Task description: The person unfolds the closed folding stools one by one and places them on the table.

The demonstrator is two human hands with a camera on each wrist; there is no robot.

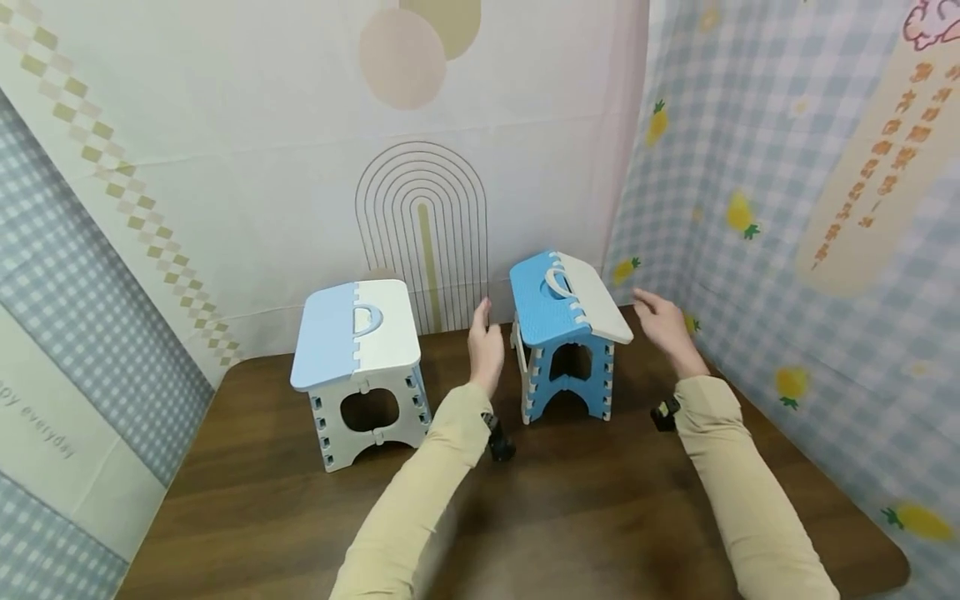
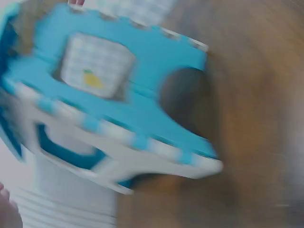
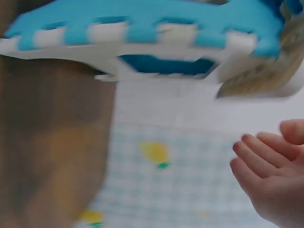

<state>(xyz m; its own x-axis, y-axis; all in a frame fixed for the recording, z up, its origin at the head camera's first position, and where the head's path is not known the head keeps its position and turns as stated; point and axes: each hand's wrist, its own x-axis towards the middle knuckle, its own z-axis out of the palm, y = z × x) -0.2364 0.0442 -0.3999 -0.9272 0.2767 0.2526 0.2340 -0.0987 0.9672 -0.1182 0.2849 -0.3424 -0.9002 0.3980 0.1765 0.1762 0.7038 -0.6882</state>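
Note:
A bright blue and white folding step stool (image 1: 551, 333) stands on the table, its two seat halves peaked like a roof around a white carry handle (image 1: 558, 283). Just left of it is my left hand (image 1: 486, 350), fingers extended and apart from the stool. On its other side my right hand (image 1: 663, 325) hovers near the white seat half, holding nothing. The right wrist view shows that hand (image 3: 275, 171) with fingers loosely spread below the stool's underside edge (image 3: 256, 85). Only fingers of the left hand (image 2: 8, 209) show at the left wrist view's edge.
A second folding stool (image 1: 356, 350), pale blue and white with a flat seat, stands to the left. Both are on a dark wooden table (image 1: 570, 508) with rounded corners. A white printed cloth (image 1: 262, 208) hangs behind, and a checked cloth (image 1: 750, 308) runs along the right.

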